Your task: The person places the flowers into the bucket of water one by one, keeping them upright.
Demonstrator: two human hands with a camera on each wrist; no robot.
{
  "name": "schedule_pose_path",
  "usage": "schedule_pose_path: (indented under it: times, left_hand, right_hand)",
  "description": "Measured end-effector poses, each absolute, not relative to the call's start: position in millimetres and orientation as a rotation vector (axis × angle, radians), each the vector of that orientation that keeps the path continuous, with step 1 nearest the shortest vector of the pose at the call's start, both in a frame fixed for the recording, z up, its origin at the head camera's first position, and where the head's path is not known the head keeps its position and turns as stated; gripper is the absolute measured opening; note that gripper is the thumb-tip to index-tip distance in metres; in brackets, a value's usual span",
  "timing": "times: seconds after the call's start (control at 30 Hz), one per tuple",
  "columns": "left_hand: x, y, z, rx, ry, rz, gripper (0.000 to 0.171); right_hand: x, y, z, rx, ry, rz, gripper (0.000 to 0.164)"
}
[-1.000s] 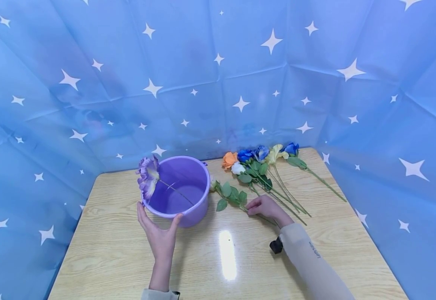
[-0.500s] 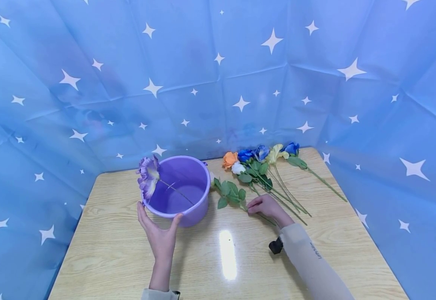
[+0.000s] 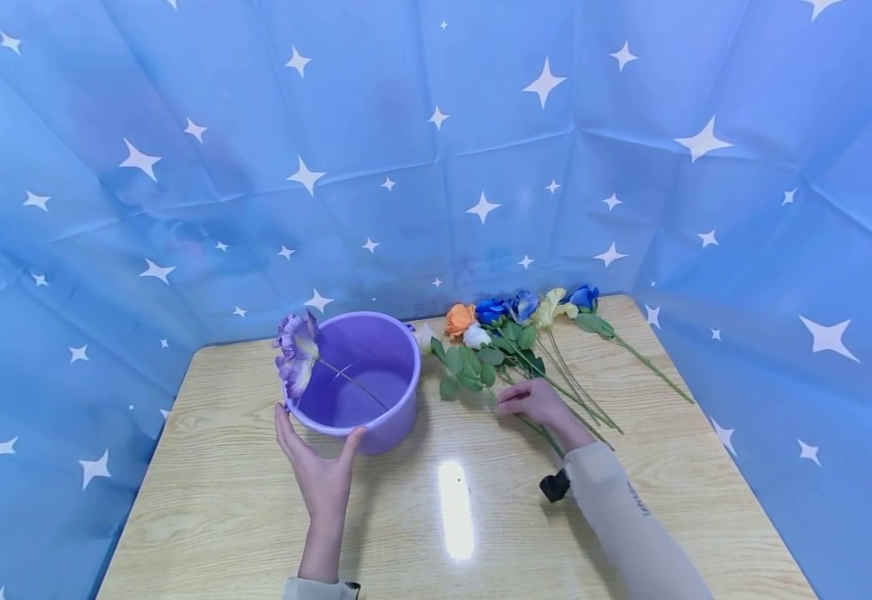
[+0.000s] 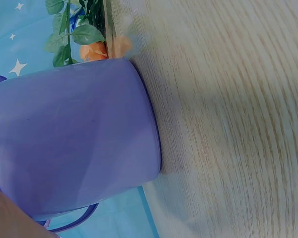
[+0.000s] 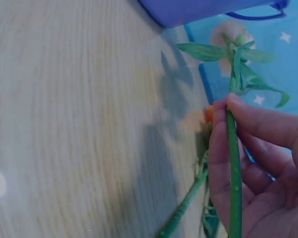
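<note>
The right hand (image 3: pixel 533 400) pinches the green stem of a pale artificial rose (image 5: pixel 232 47) between thumb and fingers, as the right wrist view shows. Its blossom points toward the purple bucket (image 3: pixel 398 425), with leaves below it. My left hand (image 3: pixel 323 475) rests against the bucket's near side, thumb and fingers spread along the rim. In the left wrist view only a bit of this hand shows beside the bucket (image 4: pixel 79 139). A purple flower (image 3: pixel 297 354) leans in the bucket, its head over the left rim and its stem slanting down inside.
Right of the bucket lie an orange rose (image 3: pixel 460 320), a white flower (image 3: pixel 476 336), blue flowers (image 3: pixel 522 307) and a yellow flower (image 3: pixel 548 308). Another blue rose (image 3: pixel 583 297) lies apart at far right. A blue starry cloth (image 3: pixel 436 167) hangs behind the wooden table (image 3: pixel 218 500).
The pale rose has risen from the table in the right hand, its blossom and leaves moving up and away. The right hand shifted slightly. The left hand and bucket stayed put.
</note>
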State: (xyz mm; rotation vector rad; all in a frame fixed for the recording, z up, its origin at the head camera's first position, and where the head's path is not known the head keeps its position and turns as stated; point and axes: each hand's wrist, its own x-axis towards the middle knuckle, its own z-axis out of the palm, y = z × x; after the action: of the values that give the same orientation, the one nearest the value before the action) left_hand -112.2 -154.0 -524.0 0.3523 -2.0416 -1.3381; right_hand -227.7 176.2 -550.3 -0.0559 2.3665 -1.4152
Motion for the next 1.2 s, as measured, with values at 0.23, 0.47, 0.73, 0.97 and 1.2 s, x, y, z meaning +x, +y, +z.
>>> schedule_pose_path:
  times: [0.23,0.47,0.73,0.97,1.2]
  left_hand:
    - [-111.8,-154.7,-524.9,0.360,-2.045,-1.335,0.126]
    - [-111.3,-154.5,-524.9,0.369,-2.046,-1.336,0.127]
    - [-110.8,-154.6,-524.6,0.367,-2.039,-1.353,0.126]
    - [-111.7,-154.7,-525.6,0.356,-2.035,-1.344,0.125]
    - [-112.3,-154.4,-525.0,0.359,-2.033,-1.340,0.124]
  right_hand:
    - [-232.0,178.2,-544.0,-0.024,2.291,-1.534,0.030]
    - [-238.6,178.6,-535.0,-0.020,2.342,-1.530,0.030]
    - [-246.0,177.0,-518.5,-0.057,2.377,-1.550,0.030]
    - [-250.4,172.5,-509.9,-0.076,2.368,-1.601,0.028]
    - [-251.0,167.7,-500.4,-0.130,2.409,-1.587,0.028]
